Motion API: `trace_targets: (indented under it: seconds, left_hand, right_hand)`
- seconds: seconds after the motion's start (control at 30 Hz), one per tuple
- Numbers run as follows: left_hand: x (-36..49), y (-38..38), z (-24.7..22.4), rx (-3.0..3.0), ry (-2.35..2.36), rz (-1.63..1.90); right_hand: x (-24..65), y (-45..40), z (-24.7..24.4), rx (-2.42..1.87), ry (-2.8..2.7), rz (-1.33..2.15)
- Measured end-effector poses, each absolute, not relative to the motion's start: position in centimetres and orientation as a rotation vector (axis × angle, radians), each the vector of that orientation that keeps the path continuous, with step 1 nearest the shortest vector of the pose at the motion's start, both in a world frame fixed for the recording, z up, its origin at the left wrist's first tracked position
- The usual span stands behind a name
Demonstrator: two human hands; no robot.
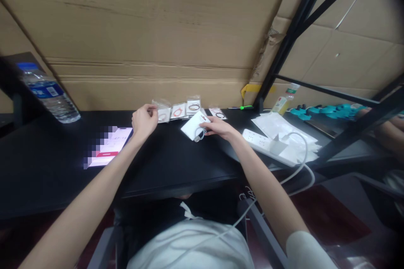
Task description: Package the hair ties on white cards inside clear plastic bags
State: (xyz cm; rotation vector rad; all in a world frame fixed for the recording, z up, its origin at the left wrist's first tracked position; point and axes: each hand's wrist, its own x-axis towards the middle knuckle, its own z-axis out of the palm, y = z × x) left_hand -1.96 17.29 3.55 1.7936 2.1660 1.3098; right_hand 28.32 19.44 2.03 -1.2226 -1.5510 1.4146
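Observation:
My right hand (217, 127) grips a white card (191, 125) with a hang slot, tilted above the black table (176, 159). A thin grey cord looped into a ring (198, 134) hangs against the card, near the fingertips. My left hand (145, 121) is closed, its fingers curled at the edge of a small clear plastic bag (163, 113) holding a pale ring on a card. Whether the fingers pinch that bag is hidden. Beside it lie more bagged cards: one with an orange cord loop (178, 111), one with a dark loop (193, 106), and another dark loop (218, 113).
A lit phone (110, 147) lies left of my left forearm, near a water bottle (52, 92). To the right are a white power strip (255, 139) with a cable, white bags (280, 128), a drink bottle (284, 101) and a black metal frame (284, 50). Cardboard (158, 29) stands behind.

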Motion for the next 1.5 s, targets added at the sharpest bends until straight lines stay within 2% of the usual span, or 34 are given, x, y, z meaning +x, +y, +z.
trace_targets:
  seconds: [0.17, 0.33, 0.53, 0.73, 0.93, 1.2, 1.5]
  left_hand:
    - [-2.1, 16.8, 3.6, 1.913, 2.398, 0.989]
    - [-2.7, 17.0, 2.7, 2.065, 2.564, 0.63]
    - [-3.5, 18.0, 1.2, 2.085, 2.613, 0.363]
    - [-3.0, 17.9, 1.2, 2.047, 2.541, 0.412]
    - [-3.0, 18.1, 1.1, 2.111, 2.427, 0.367]
    - [-3.5, 18.2, 1.0, 2.172, 2.4, 0.31]
    - [-3.6, 18.4, 0.9, 2.175, 2.395, 0.343]
  right_hand:
    - [27.2, 19.2, 1.4, -1.098, -1.766, 1.362]
    - [27.2, 19.1, 1.6, -1.093, -1.661, 1.358]
    - [25.7, 19.3, 1.3, -1.033, -1.599, 0.981]
    - [22.9, 17.6, 1.1, -0.949, -2.114, 0.894]
    - [20.3, 17.9, 2.2, -0.971, -2.553, 0.297]
    - [14.8, 21.6, 2.5, -1.048, -2.586, -0.419]
    - [14.1, 23.5, 1.5, -0.939, -2.543, -0.594]
